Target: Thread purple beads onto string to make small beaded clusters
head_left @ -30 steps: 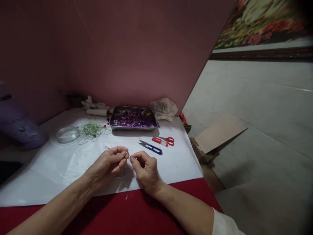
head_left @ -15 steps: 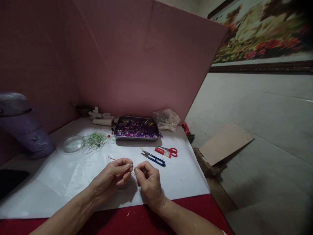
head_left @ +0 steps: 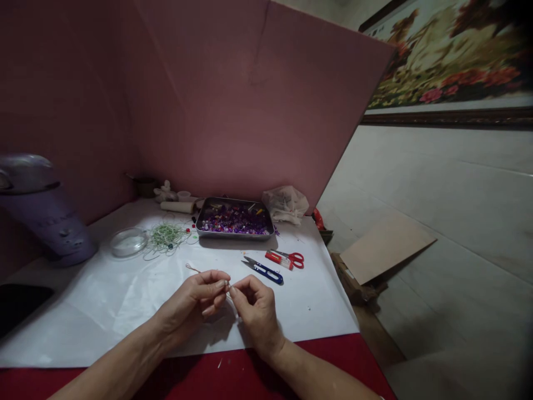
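My left hand [head_left: 195, 297] pinches a thin light brown cord [head_left: 191, 268] between thumb and forefinger, and the cord's looped end sticks out beyond the knuckles. Close against it, my right hand [head_left: 256, 314] is closed in a pinch on the same cord, with the fingertips of both hands nearly touching. A small pale bit shows at the left fingertips, too small to name. Just beyond the right hand lie blue thread snips [head_left: 263, 270], red-handled scissors [head_left: 296, 259] and a red lighter [head_left: 278, 259].
A metal tray [head_left: 235, 236] of purple beads stands at the back, beside a clear plastic bag [head_left: 286, 203]. Leftward are tangled green thread [head_left: 166, 238], a round clear dish [head_left: 129, 243], a purple bottle [head_left: 62, 228] and a dark flat object [head_left: 25, 305]. Pink panels rise behind.
My fingertips have come closer together on the cord, the right ones now almost meeting the left. The whole view has shifted slightly; the things on the table stay where they were.
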The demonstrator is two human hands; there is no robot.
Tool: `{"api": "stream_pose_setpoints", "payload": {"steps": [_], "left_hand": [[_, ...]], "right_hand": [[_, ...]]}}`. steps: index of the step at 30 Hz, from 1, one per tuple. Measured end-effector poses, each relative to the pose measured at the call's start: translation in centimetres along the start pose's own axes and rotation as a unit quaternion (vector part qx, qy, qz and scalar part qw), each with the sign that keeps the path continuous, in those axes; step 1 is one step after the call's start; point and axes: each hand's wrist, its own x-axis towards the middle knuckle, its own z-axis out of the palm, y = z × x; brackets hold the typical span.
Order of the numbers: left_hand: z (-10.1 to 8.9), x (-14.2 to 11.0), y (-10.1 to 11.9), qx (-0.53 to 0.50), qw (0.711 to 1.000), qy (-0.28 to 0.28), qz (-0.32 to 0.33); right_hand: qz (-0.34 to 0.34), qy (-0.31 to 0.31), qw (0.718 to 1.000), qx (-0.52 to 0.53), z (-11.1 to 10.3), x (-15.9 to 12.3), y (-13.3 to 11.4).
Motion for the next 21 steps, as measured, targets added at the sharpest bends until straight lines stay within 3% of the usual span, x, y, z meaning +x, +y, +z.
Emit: {"api": "stream_pose_setpoints", "payload": {"steps": [13,21], "left_hand": [[0.20,0.09,0.11,0.007,1.000,0.024,0.001],[0.12,0.37,-0.26,0.059,0.997,0.034,0.021]], "right_hand": [[-0.035,0.044,0.996,-0.073,0.26,0.04,-0.10],[-0.057,0.020,0.992,-0.109,0.06,-0.29,-0.06]]}}
